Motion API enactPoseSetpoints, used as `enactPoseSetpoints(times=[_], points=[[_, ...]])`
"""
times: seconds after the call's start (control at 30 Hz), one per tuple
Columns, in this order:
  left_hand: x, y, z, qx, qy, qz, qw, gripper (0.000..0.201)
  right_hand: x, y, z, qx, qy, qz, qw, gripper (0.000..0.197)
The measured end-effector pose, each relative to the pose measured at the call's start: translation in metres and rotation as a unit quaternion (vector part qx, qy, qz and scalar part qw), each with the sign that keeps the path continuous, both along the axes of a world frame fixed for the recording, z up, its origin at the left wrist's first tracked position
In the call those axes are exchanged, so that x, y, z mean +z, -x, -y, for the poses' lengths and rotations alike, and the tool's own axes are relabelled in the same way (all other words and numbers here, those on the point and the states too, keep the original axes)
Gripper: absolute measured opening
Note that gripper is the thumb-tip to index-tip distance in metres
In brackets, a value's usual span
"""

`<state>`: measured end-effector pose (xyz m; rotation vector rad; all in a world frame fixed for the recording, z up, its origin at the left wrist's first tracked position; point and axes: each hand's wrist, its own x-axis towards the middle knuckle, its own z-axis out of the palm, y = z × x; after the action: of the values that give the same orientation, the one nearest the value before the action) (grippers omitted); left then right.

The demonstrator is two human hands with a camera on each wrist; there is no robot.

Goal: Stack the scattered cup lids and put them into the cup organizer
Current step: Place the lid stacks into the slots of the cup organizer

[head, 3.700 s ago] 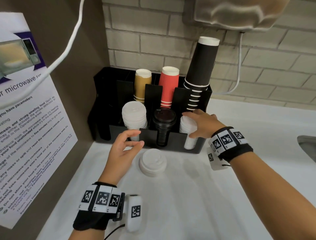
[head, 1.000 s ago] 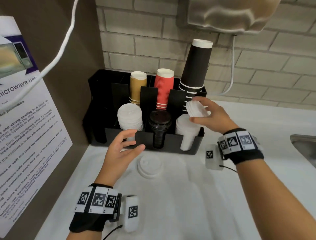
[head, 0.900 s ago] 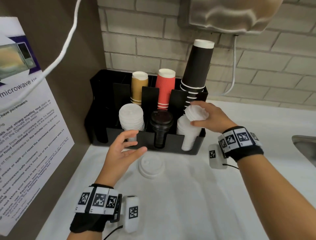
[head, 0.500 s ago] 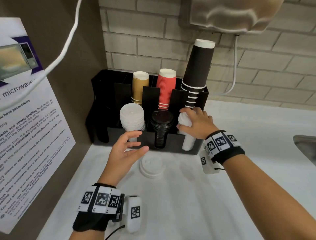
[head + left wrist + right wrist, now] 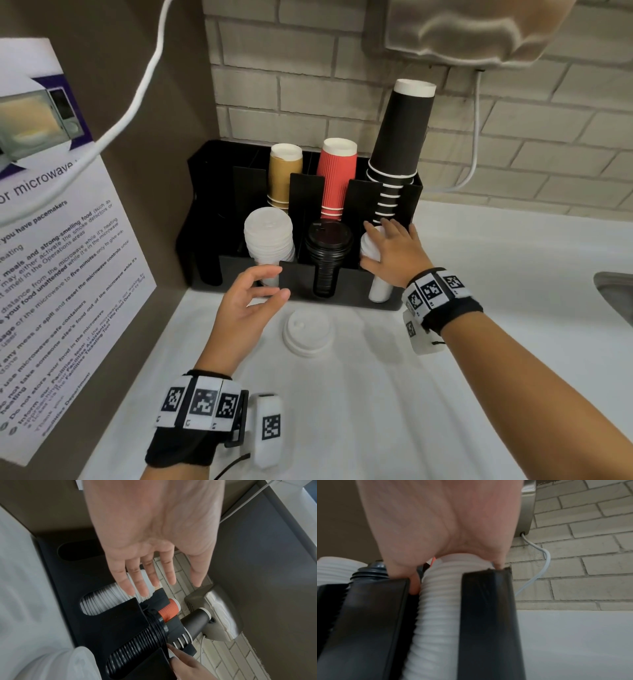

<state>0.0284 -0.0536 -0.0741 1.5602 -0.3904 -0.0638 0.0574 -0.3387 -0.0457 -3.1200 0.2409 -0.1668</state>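
The black cup organizer [image 5: 346,291] stands against the brick wall. Its front row holds a white lid stack [image 5: 269,236] on the left, black lids [image 5: 329,246] in the middle and a narrower white lid stack [image 5: 380,291] on the right. My right hand [image 5: 387,246] covers the top of the right stack [image 5: 440,601], thumb down one side and fingers over the far edge. A low pile of white lids [image 5: 308,334] lies on the counter in front. My left hand [image 5: 270,284] hovers beside it, fingers relaxed and empty; in the left wrist view the left hand [image 5: 164,582] shows straight fingers.
Tan cups [image 5: 284,178], red cups [image 5: 337,178] and tall black cups [image 5: 400,137] fill the organizer's back row. A brown side panel with a poster [image 5: 51,240] closes the left. A sink edge [image 5: 616,294] is at the right; a wall dryer [image 5: 479,31] hangs above.
My right hand came down from beside the black cups with a white lid and now sits on the right stack. The left hand has barely moved.
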Motion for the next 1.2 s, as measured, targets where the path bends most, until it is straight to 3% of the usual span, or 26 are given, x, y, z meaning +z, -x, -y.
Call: enactPoseSetpoints(times=[0.13,0.2,0.27,0.3,0.33,0.4,0.5,0.6,0.77,0.83,0.93,1.07,1.2], points=[[-0.001,-0.002,-0.001,0.004,-0.004,0.001,1.0,0.027,0.014,0.005,-0.007,0.002,0.003,-0.021,1.0,0.079],[0.0,-0.003,-0.001,0.009,-0.006,0.003,1.0,0.027,0.023,0.012,-0.018,0.019,-0.021,0.068,0.997,0.074],[-0.001,-0.005,-0.001,0.02,-0.008,0.002,1.0,0.026,0.028,0.022,-0.041,0.098,-0.082,0.171,0.977,0.058],[-0.001,-0.006,-0.001,0.026,-0.009,0.001,1.0,0.026,0.027,0.025,-0.054,0.151,-0.124,0.173,0.965,0.048],[-0.001,-0.007,-0.001,0.031,-0.008,0.001,0.999,0.025,0.024,0.029,-0.068,0.199,-0.155,0.129,0.959,0.041],[0.0,-0.007,-0.001,0.036,-0.002,0.001,0.999,0.025,0.01,0.032,-0.094,0.239,-0.158,-0.049,0.957,0.041],[0.001,-0.006,0.0,0.039,0.0,0.005,0.999,0.024,-0.016,0.03,-0.115,0.191,-0.056,-0.273,0.941,0.073],[0.0,-0.005,-0.001,0.039,-0.007,0.009,0.999,0.024,-0.029,0.028,-0.123,0.17,-0.002,-0.317,0.933,0.086],[0.002,-0.003,-0.003,0.036,-0.021,0.009,0.999,0.025,-0.032,0.028,-0.118,0.161,-0.033,-0.309,0.937,0.087],[0.003,-0.002,-0.003,0.027,-0.03,0.004,0.999,0.025,-0.026,0.031,-0.111,0.152,-0.078,-0.293,0.941,0.085],[0.007,0.0,-0.003,-0.009,-0.034,-0.022,0.999,0.035,-0.006,0.036,-0.095,0.158,-0.248,-0.192,0.936,0.073],[0.008,0.004,0.008,-0.162,-0.02,-0.081,0.983,0.098,0.022,0.053,-0.084,0.175,-0.478,-0.115,0.853,0.065],[0.012,0.009,0.021,-0.185,0.033,-0.043,0.981,0.092,0.037,0.067,-0.084,0.177,-0.548,-0.11,0.81,0.061]])
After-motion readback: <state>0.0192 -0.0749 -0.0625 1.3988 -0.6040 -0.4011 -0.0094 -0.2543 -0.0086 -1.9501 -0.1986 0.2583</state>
